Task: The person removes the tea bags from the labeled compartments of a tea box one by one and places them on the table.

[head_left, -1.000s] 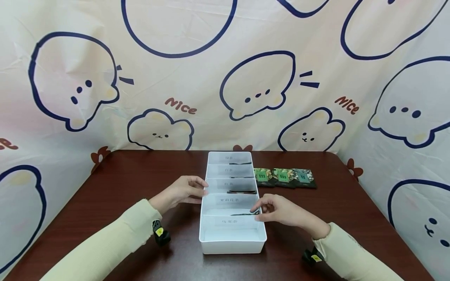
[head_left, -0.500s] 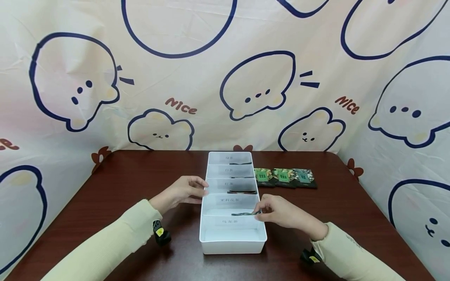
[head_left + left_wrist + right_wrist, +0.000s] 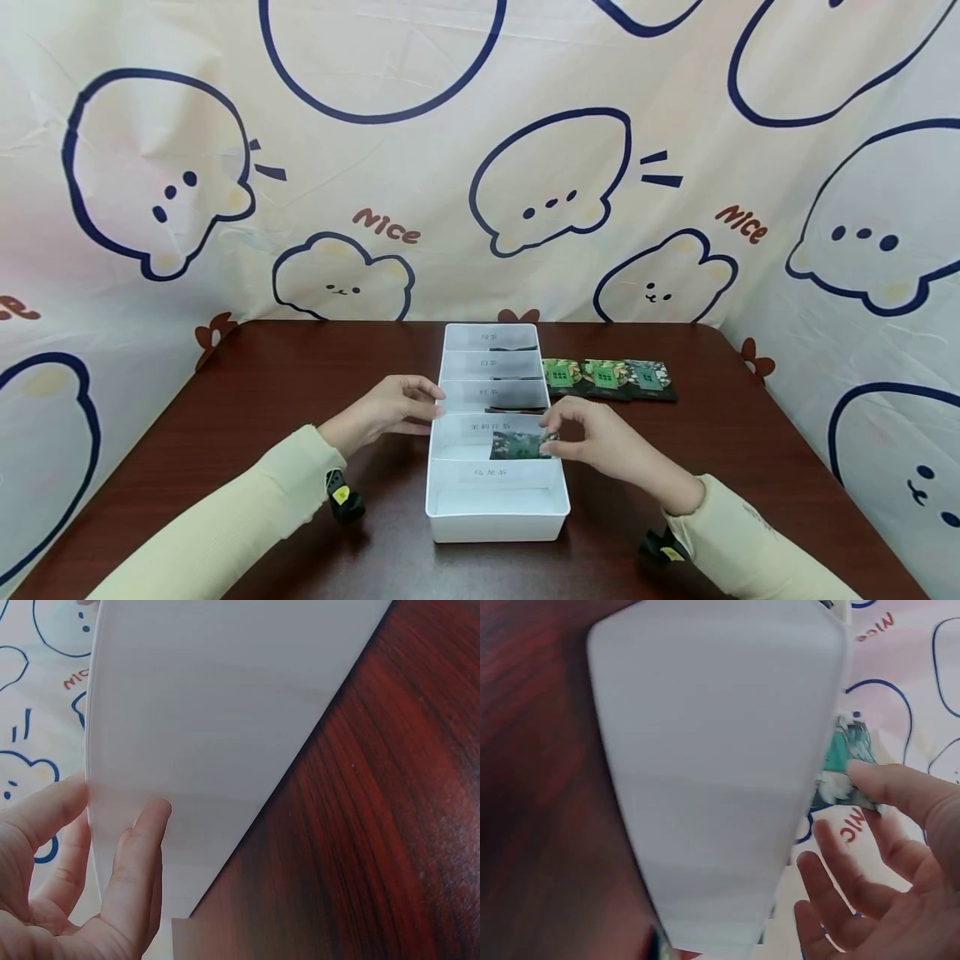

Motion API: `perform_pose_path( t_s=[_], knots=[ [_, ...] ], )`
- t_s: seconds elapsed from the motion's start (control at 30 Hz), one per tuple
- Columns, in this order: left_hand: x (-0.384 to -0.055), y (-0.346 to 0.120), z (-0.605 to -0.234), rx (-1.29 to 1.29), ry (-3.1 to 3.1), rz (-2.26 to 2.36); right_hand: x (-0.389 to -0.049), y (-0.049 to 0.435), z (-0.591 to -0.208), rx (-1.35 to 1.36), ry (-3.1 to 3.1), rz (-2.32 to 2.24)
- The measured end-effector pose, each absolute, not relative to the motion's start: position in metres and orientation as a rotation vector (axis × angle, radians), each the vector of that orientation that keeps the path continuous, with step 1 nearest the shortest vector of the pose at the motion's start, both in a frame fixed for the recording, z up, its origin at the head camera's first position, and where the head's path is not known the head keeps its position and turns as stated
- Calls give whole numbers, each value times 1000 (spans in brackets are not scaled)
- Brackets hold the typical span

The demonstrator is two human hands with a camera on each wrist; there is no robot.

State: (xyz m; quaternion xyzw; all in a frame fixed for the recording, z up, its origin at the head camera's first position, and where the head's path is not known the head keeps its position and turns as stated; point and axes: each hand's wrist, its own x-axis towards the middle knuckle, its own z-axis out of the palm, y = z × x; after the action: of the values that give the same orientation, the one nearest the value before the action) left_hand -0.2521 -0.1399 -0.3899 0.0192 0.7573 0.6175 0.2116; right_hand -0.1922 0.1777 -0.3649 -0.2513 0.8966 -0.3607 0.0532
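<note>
A long white divided box [image 3: 497, 528] with labelled compartments stands lengthwise on the table. My right hand [image 3: 600, 442] pinches the right edge of a dark green tea sachet [image 3: 516, 446] between thumb and forefinger. The sachet's broad face shows at the fourth compartment from the back. In the right wrist view, part of the sachet [image 3: 837, 750] shows beyond the box wall, with the other fingers spread loosely. On the box's left side rests my left hand [image 3: 390, 406]. Its fingertips [image 3: 154, 814] touch the outer wall and rim, fairly straight.
Several dark sachets [image 3: 606, 379] with green labels lie overlapping right of the box's far end. Thin dark edges of other sachets show in the three rear compartments. The brown table [image 3: 300, 367] meets a patterned cloth [image 3: 435, 183] behind.
The sachet showed only as a thin edge; now its face shows, raised and tilted. My right hand has closed its pinch and risen slightly. The left hand has stayed put.
</note>
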Motion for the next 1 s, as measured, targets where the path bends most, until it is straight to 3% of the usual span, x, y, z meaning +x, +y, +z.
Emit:
perform_pose_path(
  t_s=[0.57, 1.0],
  knots=[
    [-251, -139, -390, 42, 2096, 1728, -212, 209, -322, -645, 2691, -1767],
    [-252, -140, -391, 48, 2097, 1727, -244, 243, -344, -416, 2590, -1815]
  ],
)
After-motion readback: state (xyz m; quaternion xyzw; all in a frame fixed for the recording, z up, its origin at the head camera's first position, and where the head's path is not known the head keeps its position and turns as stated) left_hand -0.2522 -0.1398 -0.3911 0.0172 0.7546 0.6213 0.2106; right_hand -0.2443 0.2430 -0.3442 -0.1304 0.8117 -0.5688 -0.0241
